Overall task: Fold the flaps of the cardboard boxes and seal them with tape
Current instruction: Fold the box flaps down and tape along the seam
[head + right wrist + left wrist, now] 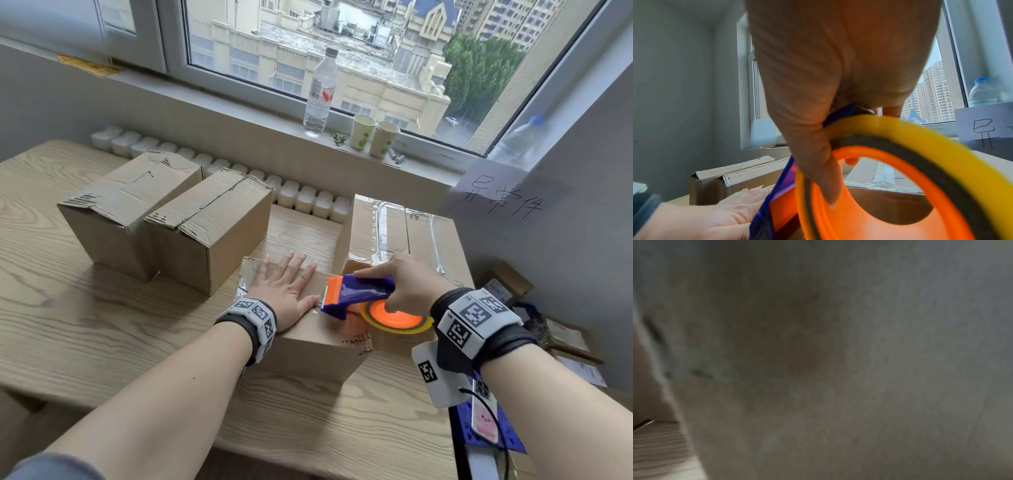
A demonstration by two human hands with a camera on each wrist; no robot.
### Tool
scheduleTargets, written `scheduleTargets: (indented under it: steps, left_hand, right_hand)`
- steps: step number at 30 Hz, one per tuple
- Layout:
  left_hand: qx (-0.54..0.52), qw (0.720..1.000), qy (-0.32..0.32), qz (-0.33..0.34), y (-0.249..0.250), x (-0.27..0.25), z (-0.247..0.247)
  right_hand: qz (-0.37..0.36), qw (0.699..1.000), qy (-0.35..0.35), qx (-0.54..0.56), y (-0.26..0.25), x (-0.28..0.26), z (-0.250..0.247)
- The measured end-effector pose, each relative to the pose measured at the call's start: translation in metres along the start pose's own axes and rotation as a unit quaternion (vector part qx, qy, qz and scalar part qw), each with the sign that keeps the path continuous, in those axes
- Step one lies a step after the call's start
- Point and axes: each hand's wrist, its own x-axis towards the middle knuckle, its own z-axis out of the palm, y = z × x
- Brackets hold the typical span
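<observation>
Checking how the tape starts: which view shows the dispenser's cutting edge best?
The head view: the tape dispenser shows its orange toothed edge on the box. The right wrist view shows mainly its roll; the left wrist view shows none.

Left hand (286, 291) flat; right hand (407, 284) clenched.

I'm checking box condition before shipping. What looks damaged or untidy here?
The two boxes at the back left have torn, ragged flap edges with old tape residue. The box under the left hand has crinkled tape at its far left edge. Nothing is spilled.
</observation>
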Motion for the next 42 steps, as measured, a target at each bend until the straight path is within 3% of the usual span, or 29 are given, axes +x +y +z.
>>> scheduleTargets:
  steps: [6,13,24,27,36,42]
  left_hand:
    - [-0.002,1.000,-0.001,0.003,-0.001,-0.001,-0.001]
    - [0.008,1.000,-0.011,0.006,-0.003,0.000,0.000]
    - [0.004,1.000,-0.016,-0.011,0.005,-0.003,-0.003]
    - [-0.008,1.000,-0.018,-0.016,0.017,0.001,-0.001]
    - [-0.028,0.998,-0.018,0.051,0.095,0.023,0.001]
    - [-0.021,0.999,-0.007,0.045,0.105,0.030,0.002]
  right_hand:
    - [-0.005,1.000,0.003,0.016,0.017,-0.012,-0.008]
    - [0.076,0.997,0.000,0.010,0.068,-0.042,-0.014]
    - [0.057,0.998,0.011,0.007,0.071,-0.037,0.007]
    - [0.042,0.999,0.017,0.010,0.074,-0.038,0.007]
    - [0.049,0.997,0.015,0.056,0.088,-0.037,0.020]
    - [0.063,0.994,0.007,0.093,0.100,-0.035,0.035]
